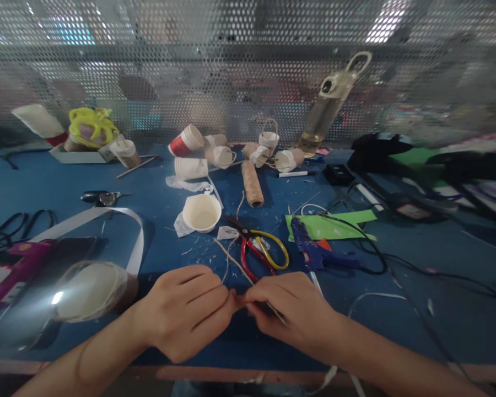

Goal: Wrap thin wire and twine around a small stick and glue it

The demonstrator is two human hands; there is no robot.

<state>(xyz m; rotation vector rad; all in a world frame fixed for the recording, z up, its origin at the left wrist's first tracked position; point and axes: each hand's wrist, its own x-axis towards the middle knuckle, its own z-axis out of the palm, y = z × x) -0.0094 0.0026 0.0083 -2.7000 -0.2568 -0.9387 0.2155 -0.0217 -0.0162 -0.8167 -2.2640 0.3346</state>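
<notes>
My left hand (188, 309) and my right hand (291, 309) meet near the front edge of the blue table (397, 331), fingertips pinched together on a thin strand of brown twine (231, 259). The twine runs up and away toward a spool of twine (252, 183) lying in the middle of the table. Just beyond my hands lie two pairs of scissors, one red-handled (248, 259), one yellow-handled (275, 248). A white paper cup (201, 212) sits upright behind them.
A blue glue gun (310, 248) with a black cable lies on green paper (334, 226). Several paper cups (190, 140) lie at the back by a perforated metal screen. A pink glue gun (20, 264), white ribbon (136, 242) and a water bottle (330, 105) are around.
</notes>
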